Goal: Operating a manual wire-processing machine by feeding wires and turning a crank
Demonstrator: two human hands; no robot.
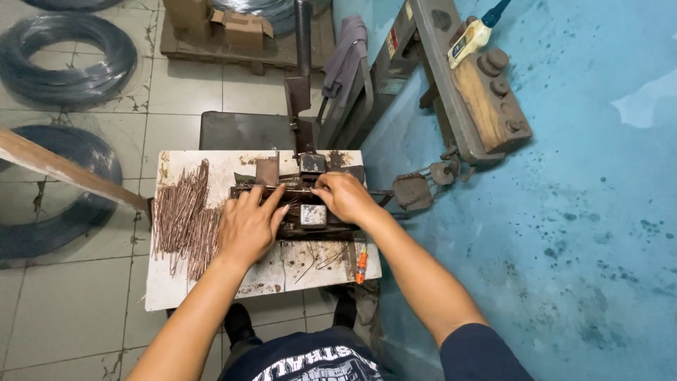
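1. the left hand lies flat, fingers spread wide, on the front of a small rusty bending jig at the centre of the bench; it grips nothing that shows.
2. the right hand sits at 1 o'clock from the left hand, fingers curled narrow and pinched at the top of the jig; whatever thin piece it may pinch is too small to tell.
3. a heap of short copper-coloured wire rods lies on the bench at 9 o'clock from the left hand, just beside it, the rods running mostly away from the person.
4. a few loose bent wire pieces lie on the stained white bench top at 5 o'clock from the left hand.
5. an orange-handled screwdriver rests at the bench's right edge, at 6 o'clock from the right hand.
6. an upright lever bar rises behind the jig at 12 o'clock.
7. dark wire coils lie on the tiled floor at 10 o'clock, well apart from the bench.
8. a heavy metal machine frame stands against the blue wall at 2 o'clock.
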